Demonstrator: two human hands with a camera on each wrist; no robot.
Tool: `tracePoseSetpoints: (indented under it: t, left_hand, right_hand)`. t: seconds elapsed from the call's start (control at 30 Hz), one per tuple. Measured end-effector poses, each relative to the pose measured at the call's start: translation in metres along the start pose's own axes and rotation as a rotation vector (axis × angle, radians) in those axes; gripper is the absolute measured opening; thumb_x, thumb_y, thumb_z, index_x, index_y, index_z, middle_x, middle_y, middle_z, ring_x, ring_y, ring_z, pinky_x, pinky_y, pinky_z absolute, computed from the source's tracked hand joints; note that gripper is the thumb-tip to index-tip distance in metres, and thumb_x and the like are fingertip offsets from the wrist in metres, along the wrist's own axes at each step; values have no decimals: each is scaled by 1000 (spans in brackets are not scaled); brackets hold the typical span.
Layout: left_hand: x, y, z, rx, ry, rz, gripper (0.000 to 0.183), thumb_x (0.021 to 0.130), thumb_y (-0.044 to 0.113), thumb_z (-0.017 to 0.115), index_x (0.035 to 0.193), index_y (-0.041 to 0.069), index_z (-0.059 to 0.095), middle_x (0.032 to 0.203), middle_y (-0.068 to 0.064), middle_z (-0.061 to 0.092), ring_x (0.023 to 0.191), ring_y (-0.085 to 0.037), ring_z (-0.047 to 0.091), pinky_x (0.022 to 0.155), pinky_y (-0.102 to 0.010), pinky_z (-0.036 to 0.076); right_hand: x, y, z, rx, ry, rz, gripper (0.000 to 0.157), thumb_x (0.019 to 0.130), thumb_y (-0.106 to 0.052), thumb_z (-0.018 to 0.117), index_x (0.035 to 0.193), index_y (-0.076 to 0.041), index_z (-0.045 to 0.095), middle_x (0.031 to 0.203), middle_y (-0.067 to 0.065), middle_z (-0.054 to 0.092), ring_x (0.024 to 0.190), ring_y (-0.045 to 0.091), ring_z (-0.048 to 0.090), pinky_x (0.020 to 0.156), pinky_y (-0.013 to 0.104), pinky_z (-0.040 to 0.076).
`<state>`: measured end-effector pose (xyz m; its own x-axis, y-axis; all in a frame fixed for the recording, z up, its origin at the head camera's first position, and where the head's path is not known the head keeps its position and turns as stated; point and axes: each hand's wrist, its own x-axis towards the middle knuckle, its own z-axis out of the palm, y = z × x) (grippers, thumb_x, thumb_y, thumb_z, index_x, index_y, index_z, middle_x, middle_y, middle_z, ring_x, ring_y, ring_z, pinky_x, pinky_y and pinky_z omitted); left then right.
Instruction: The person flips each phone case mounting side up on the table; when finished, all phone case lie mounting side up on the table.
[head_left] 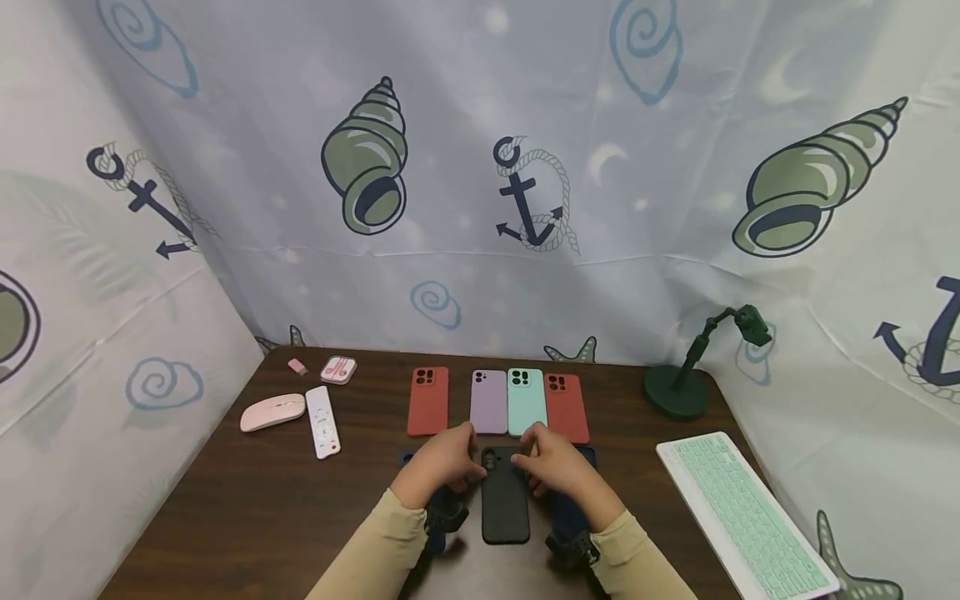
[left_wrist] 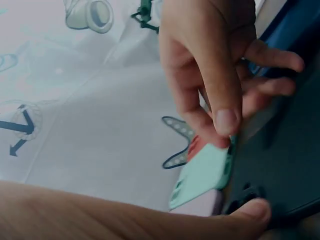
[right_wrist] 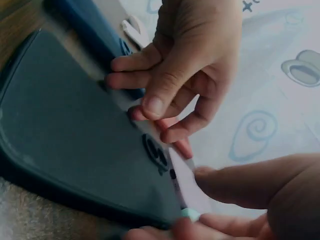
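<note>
A black phone case (head_left: 506,504) lies back up on the table, with its camera cutout at the far end. My left hand (head_left: 447,460) is at its upper left, fingers loosely bent and thumb tip beside the cutout. On the other side, my right hand (head_left: 558,463) hovers with thumb by the case's upper right edge. Nothing shows between the fingers of the left hand (right_wrist: 185,75) in the right wrist view, nor between those of the right hand (left_wrist: 215,70) in the left wrist view. Blue phone cases (head_left: 587,455) lie partly hidden under both wrists.
Behind the hands lie a red case (head_left: 428,402), a lilac case (head_left: 489,402), a mint case (head_left: 527,402) and another red case (head_left: 567,408). Left are a mouse (head_left: 272,412), a white remote (head_left: 322,423) and small items; right, a green lamp (head_left: 677,392) and a keyboard (head_left: 742,508).
</note>
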<state>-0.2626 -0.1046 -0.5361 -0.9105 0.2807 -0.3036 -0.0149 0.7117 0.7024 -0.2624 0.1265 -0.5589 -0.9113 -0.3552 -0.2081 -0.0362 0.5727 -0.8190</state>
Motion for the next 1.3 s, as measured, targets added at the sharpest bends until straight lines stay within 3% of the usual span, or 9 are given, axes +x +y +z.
tracePoseSetpoints:
  t: [0.23,0.53,0.73,0.87,1.0,1.13,1.3]
  left_hand:
    - [6,-1,12,4,2,-16,34,85,9,81,107,4,56,89,-11,64,56,-21,68,53,-37,55]
    - [10,-6,13,0,-7,-5,29,86,10,80,103,3,57,86,-10,62,55,-19,68,53,-35,55]
    - [10,1,12,78,19,31,26,92,28,75,93,5,64,68,-8,66,53,-19,65,53,-33,49]
    - [6,6,9,82,14,42,41,95,39,69,108,0,69,63,-9,68,54,-22,65,55,-34,49]
    - [4,8,8,70,-3,42,54,95,42,68,129,-1,63,67,-5,67,57,-21,66,58,-35,50]
    - [4,7,7,58,-28,63,52,96,44,67,129,3,62,70,-7,67,58,-21,62,55,-35,46]
    - [7,6,4,156,-15,150,53,94,45,70,130,7,62,103,-11,70,80,-17,62,68,-38,51]
  right_hand:
    - [-1,3,8,-147,16,-2,54,95,-34,71,135,-4,52,74,4,61,51,20,63,50,35,52]
    - [-5,-6,9,-171,26,-33,53,95,-32,71,136,-2,56,77,1,62,49,18,63,50,35,51]
    - [-4,-3,8,-160,26,-39,51,96,-33,71,134,-2,56,80,2,60,50,19,63,50,35,52]
    - [-3,-2,7,-152,27,-47,50,96,-33,70,134,-2,56,81,3,60,51,19,63,50,35,52]
    - [-3,0,5,-133,18,-48,49,97,-33,69,134,-3,56,82,4,60,52,19,62,50,35,52]
    - [-2,2,5,-148,18,-57,47,98,-35,67,133,-6,57,82,1,61,51,17,60,49,33,51]
    - [-1,0,4,-207,63,-99,44,99,-35,65,133,-8,56,81,-3,61,52,13,55,49,31,45]
